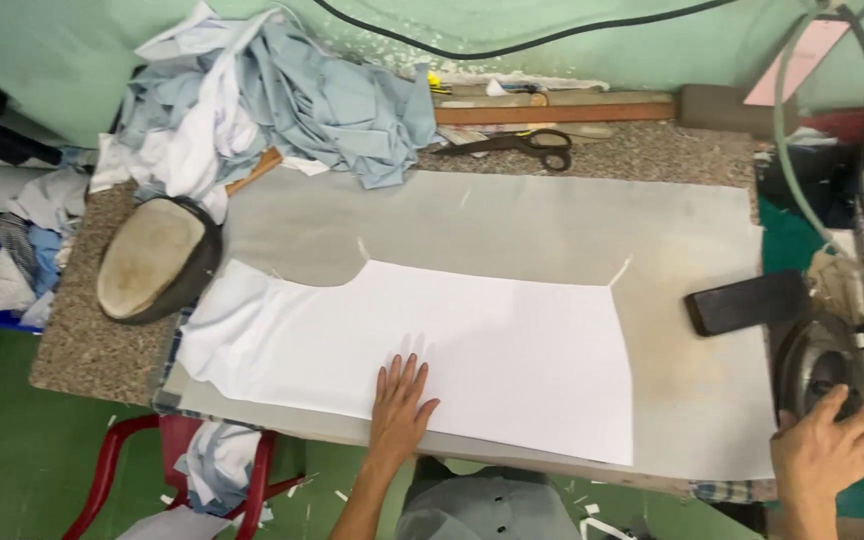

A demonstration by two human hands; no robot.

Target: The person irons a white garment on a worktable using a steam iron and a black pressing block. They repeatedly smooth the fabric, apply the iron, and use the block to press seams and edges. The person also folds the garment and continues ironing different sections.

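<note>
The left hand (399, 405) was lying flat on the white fabric (432, 350), fingers spread apart and pressing down, not gripping anything, close to the fabric's near edge. That fabric was a cut panel, laid flat over a bigger grey sheet (572, 225) that covered most of the tabletop (82, 330), with a curved notch cut into its far edge. The fabric's left end sagged a bit off the grey sheet.

The right hand (827, 450) was well off to the right of the fabric, its grip wrapped round the handle of the cutting machine (820, 365), a round metal thing sitting at the right edge of the grey sheet. Fingers looked curled over it, so clamped on the machine as far as I could see. A black flat block (747, 300) sat just beside the machine, on the side nearer the fabric.

Left of the fabric, an oval pad (155, 262) with a worn tan face rested on the speckled tabletop, nearly touching the fabric's left end. Beyond the fabric, at the back, a heap of pale blue and white cloth (282, 95) was piled up, and black scissors (522, 145) lay just right of that heap. A wooden ruler (552, 112) ran along the wall behind the scissors. Below the fabric's left end, a red chair (112, 460) held more scraps.
</note>
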